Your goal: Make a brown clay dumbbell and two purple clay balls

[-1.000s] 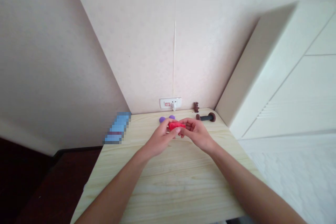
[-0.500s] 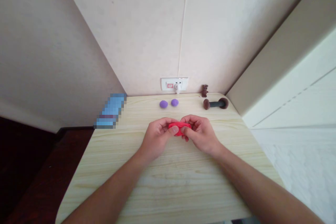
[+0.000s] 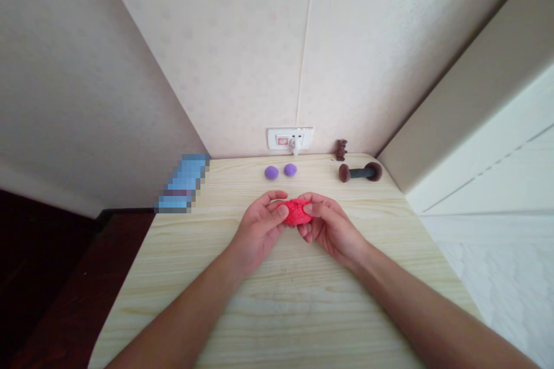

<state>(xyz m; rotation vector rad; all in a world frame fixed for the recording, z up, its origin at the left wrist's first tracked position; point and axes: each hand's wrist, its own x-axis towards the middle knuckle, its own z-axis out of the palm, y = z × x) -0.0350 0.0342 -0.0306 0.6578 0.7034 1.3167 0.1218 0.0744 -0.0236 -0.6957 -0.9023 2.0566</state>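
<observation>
Between my two hands is a lump of red modelling clay point(image 3: 296, 213), its surface creased and uneven. My left hand point(image 3: 262, 228) grips its left end, thumb on top and fingers behind and beneath. At the right end, my right hand point(image 3: 331, 222) pinches the clay with its thumb pressed on the face. Some fingertips are hidden behind the lump. Just beyond the hands, two small purple clay balls point(image 3: 271, 172) lie side by side on the wood-grain table point(image 3: 277, 305).
A dumbbell-shaped piece point(image 3: 360, 172) with brown ends and a dark bar lies at the back right. Behind it stands a small brown animal figure point(image 3: 341, 150). A pixelated blue item point(image 3: 184, 181) is at the back left. A wall socket point(image 3: 289, 139) holds a white plug.
Both thumbs have moved apart toward the clay's ends, so more of its creased red face shows. My left index finger has lifted off slightly. The view has shifted a little.
</observation>
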